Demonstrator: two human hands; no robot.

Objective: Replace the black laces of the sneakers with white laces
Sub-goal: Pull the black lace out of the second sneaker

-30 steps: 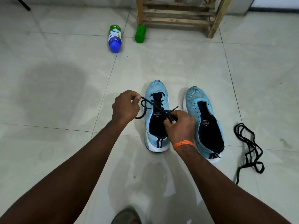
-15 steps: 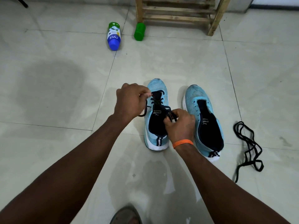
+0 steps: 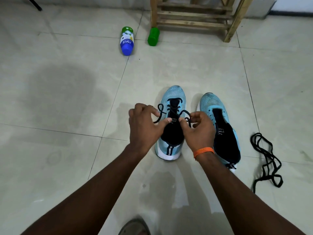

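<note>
Laced sneaker (image 3: 174,99) stands toe-away on the floor (image 3: 67,99), between the two hands. Unlaced sneaker (image 3: 211,104) sits just beside it on the right, eyelets bare. Left hand (image 3: 144,126) has loosely curled fingers, and a free lace end runs through the gap by its thumb; can't tell if it is actually pinched. Right hand (image 3: 199,131) pinches the black lace (image 3: 176,108) between thumb and forefinger near the tongue. Step looks like unthreading the upper eyelets, with a few crossings left toward the toe. To do it well, steady the shoe and draw one end out per eyelet. Pull along the hole rather than sideways, and keep the loop from snagging. Removed lace (image 3: 265,164) lies tangled on the floor, right of the pair. No white laces in view.

Floor is pale glossy tile with grout lines. Wooden rack (image 3: 191,19) stands at the back. Blue-capped bottle (image 3: 127,42) and green bottle (image 3: 153,37) lie near it. Orange wristband (image 3: 204,151) is on the right wrist.
</note>
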